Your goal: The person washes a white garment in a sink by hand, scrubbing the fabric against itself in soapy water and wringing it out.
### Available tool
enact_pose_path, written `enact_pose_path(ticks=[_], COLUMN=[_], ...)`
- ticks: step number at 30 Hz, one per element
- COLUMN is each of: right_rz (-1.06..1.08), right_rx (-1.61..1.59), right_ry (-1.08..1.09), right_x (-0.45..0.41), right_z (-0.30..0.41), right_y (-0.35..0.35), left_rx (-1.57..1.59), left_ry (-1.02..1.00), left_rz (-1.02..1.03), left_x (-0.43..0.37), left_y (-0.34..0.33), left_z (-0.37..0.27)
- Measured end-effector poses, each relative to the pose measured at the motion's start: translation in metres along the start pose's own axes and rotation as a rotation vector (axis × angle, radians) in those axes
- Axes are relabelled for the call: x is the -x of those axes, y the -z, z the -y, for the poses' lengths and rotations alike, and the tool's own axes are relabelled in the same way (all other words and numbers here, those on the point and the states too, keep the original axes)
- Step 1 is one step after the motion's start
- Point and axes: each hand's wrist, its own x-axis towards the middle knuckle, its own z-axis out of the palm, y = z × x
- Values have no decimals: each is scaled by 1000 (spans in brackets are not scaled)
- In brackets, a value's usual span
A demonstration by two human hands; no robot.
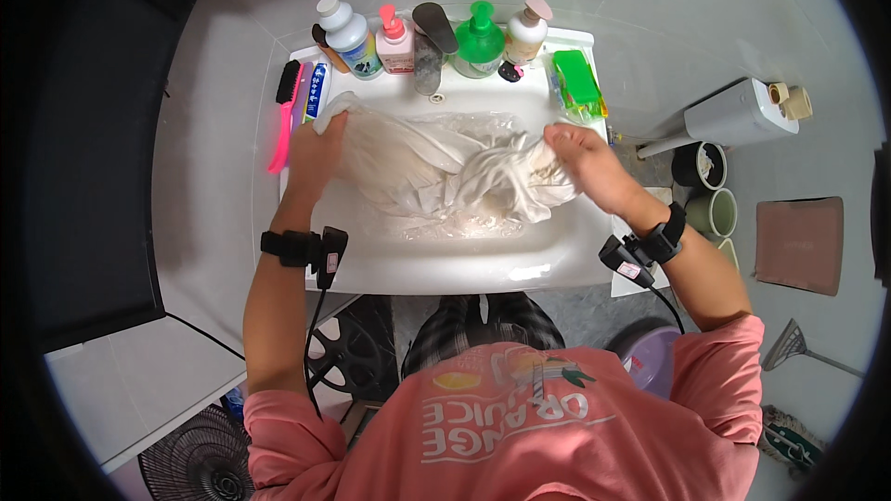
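Observation:
A wet white cloth (445, 167) is stretched across the basin of a white sink (445, 268), its lower folds in rippling water. My left hand (320, 146) grips the cloth's left end above the basin's left side. On the right, my right hand (588, 160) holds the other end, which is bunched and twisted. Both wrists wear black straps with small devices and cables. The grey faucet (431, 49) stands behind the cloth at the middle of the back ledge.
Behind the basin stand a white bottle (351, 42), a pink pump bottle (395, 45), a green pump bottle (479, 45) and a cream pump bottle (526, 35). A pink brush (282, 125) and toothpaste tube (315, 90) lie left; a green packet (576, 80) lies right. A purple basin (647, 358) is below.

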Motion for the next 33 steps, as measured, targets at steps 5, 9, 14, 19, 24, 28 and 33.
enact_pose_path(ticks=[5,9,14,19,24,28,33], right_rz=[-98,-138,-67,-6,334,394,317], right_rx=[-111,-225,-154,82,20,81,868], right_ry=[44,16,35,74,33,-135,-93], right_x=[-13,-28,-35,-21,-36,-79,-110], right_z=[28,34,69,99,78,0,-79], right_y=[-1,-9,-22,-50,-62,-22,2], left_rx=[-26,26,-382,200,203,613,742], left_ry=[129,182,-374,-353,-162,209,506], left_rz=[-82,184,161,516,396,363,186], left_x=[-13,-28,-4,65,48,45,31], left_y=[3,4,-20,-75,-75,-38,4], left_z=[12,33,32,-15,33,91,93])
